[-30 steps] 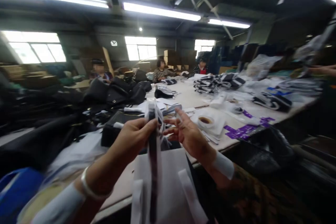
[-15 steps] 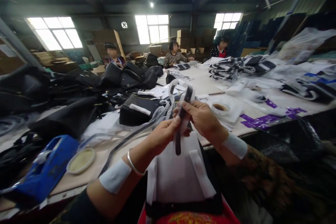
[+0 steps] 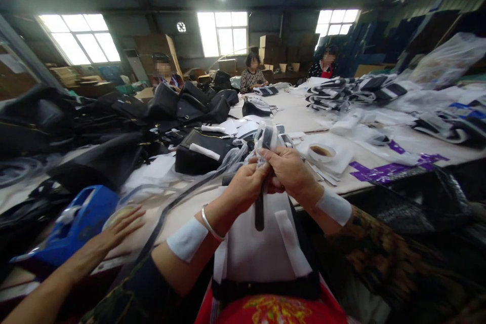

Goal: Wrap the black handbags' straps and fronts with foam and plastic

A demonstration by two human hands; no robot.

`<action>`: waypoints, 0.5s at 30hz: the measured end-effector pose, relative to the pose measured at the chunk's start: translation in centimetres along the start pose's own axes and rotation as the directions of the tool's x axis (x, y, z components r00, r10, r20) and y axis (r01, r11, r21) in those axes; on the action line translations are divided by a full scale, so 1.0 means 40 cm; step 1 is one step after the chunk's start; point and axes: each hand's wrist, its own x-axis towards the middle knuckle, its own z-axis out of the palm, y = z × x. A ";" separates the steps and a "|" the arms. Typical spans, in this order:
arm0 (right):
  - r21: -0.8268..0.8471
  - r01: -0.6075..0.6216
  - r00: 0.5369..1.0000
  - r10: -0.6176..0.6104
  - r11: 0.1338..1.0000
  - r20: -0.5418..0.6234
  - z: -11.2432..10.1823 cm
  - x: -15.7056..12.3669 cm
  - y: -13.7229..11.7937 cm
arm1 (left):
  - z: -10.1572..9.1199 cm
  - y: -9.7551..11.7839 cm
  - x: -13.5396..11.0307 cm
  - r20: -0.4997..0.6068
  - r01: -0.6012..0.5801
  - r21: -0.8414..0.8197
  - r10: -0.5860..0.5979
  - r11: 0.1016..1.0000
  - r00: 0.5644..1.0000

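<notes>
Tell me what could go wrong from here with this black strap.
The narrow black strap, pinched in the left hand and right hand, might slip, its clear plastic film crumpling. The long dark strip trailing across the pale table could catch on the dark left sleeve. Another person's bare hand, spread beside the blue plastic holder, might bump that sleeve.

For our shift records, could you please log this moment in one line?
left hand: holding dark strap; right hand: holding dark strap; co-worker's hand: beside blue holder
</notes>
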 end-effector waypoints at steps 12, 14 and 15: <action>0.339 0.024 1.000 -0.026 0.941 0.003 0.005 0.022 -0.022 | 0.016 0.036 -0.076 -0.035 0.040 0.246 -0.032 0.968 0.999; 0.425 0.039 0.999 -0.026 0.904 -0.036 -0.009 0.049 -0.057 | 0.019 0.069 -0.133 0.035 0.017 0.432 -0.036 0.902 0.999; 0.459 0.043 0.998 -0.023 0.887 -0.050 -0.018 0.063 -0.074 | 0.017 0.088 -0.166 0.099 0.032 0.471 -0.089 0.881 0.991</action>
